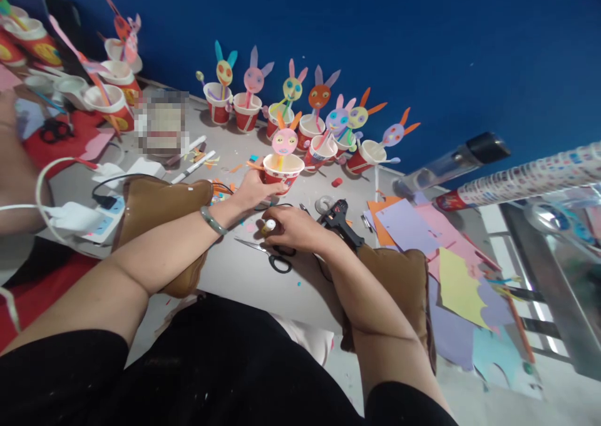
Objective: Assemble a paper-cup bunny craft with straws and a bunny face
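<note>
My left hand (pixel 256 191) is closed around the lower part of a red paper cup (pixel 282 180). Out of that cup rises a pink paper rabbit face (pixel 285 141) with orange ears. My right hand (pixel 297 227) is curled, just below the cup, around a small cylinder (pixel 269 225) with a white round end; its exact kind is unclear. Beneath the right hand lie black-handled scissors (pixel 280 264), partly covered by it. A black glue gun (pixel 342 223) rests close to the right wrist, beside a clear tape roll (pixel 323 204).
Several rabbit cups (pixel 247 111) line the blue wall. Brown cushions (pixel 162 207) flank my arms. Coloured paper sheets (pixel 408 226) and a long stack of cups (pixel 526 179) are at right. A power strip (pixel 106 218) with cables sits left, near another person's arm (pixel 19 176).
</note>
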The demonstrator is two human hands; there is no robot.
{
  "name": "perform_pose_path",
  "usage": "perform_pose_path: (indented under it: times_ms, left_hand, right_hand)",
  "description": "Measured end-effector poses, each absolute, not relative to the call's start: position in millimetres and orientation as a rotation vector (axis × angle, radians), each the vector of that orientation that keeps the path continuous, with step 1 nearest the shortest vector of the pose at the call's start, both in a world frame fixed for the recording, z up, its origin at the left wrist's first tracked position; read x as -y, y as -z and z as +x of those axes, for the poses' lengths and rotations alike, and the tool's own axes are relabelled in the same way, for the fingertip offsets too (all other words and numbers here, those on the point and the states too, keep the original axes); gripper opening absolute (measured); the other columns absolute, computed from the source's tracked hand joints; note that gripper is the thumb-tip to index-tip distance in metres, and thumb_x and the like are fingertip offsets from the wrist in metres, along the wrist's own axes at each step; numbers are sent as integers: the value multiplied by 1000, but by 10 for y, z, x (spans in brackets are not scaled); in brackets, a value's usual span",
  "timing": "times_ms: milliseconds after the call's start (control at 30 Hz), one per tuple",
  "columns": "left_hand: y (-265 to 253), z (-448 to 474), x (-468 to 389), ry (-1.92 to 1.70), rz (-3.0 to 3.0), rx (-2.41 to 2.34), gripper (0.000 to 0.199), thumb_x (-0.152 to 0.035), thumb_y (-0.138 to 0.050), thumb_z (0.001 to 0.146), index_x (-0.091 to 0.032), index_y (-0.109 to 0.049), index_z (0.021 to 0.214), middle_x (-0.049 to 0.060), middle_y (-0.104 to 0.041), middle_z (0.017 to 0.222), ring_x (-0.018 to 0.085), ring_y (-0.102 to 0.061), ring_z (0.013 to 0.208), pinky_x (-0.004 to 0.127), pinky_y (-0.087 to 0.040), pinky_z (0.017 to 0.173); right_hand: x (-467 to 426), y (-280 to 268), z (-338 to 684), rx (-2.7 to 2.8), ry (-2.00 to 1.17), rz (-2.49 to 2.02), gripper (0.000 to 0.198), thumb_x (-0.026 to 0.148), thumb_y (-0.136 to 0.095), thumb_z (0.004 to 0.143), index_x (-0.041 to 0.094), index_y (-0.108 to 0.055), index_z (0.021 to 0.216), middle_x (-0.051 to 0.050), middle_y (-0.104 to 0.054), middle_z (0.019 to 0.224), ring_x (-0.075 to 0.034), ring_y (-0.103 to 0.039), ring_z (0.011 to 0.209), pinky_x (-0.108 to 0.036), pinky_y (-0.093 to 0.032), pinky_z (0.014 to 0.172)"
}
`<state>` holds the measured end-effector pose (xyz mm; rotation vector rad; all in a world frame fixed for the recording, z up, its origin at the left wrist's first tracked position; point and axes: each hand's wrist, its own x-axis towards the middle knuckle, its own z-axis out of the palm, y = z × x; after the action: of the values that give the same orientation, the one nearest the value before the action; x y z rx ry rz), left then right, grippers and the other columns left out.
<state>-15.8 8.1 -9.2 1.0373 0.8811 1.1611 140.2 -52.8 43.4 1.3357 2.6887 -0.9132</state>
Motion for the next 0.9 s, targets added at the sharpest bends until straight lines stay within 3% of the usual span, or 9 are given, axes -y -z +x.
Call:
perform_pose_path:
  times_ms: [133,333,467,600,700,767,900]
  left_hand:
    - [138,-113,-100,-1224,1048,-823,56,-24,-94,50,-17,-69,100,2,-74,95,17,-67,91,34,-53,87]
    - [173,-73,-112,-1176,1040,-773,51,-20,-93,51,-19,-66,93,1,-73,88,19,-68,92,36,-53,87]
    - [167,-54,-108,-1158,1057,-749,53,-20,-95,49,-17,-68,95,3,-75,94,18,-69,90,34,-54,89]
    - [151,-27,-118,-1108,1066,-668,59,-21,-97,48,-16,-66,98,3,-76,93,18,-71,89,35,-55,91]
    - [161,-16,-149,-1136,1029,-668,69,-16,-95,44,-18,-64,106,4,-76,102,21,-71,100,36,-55,97]
    - [174,-34,-169,-1193,995,-759,72,-10,-89,44,-20,-61,110,3,-75,103,21,-70,104,35,-54,98]
    - [158,-150,-191,-1298,996,-1003,59,-3,-70,56,-20,-60,112,4,-72,104,19,-68,103,34,-55,94]
  right_hand:
    - [495,-657,1690,-2692,984,1347,55,33,-89,78,23,-70,128,-6,-78,105,-23,-71,93,-33,-49,81]
    - [412,-677,1892,-2896,1048,1884,40,36,-72,91,24,-66,128,-2,-78,87,-18,-69,69,-32,-52,71]
    - [327,-493,1787,-2925,761,2011,40,31,-65,93,23,-65,133,-5,-80,90,-23,-71,73,-35,-53,74]
    - [248,-403,1763,-2917,562,2022,23,29,-56,98,21,-71,113,-10,-81,95,-24,-72,78,-36,-50,77]
    - [207,-393,1799,-2885,499,2066,19,30,-55,99,21,-71,105,-10,-80,95,-25,-71,79,-35,-47,76]
    - [184,-380,1823,-2849,466,2097,18,29,-56,98,21,-71,105,-10,-80,94,-26,-71,80,-35,-46,76]
    - [143,-318,1844,-2793,382,2124,18,28,-56,97,22,-71,103,-11,-79,94,-27,-70,81,-35,-45,74]
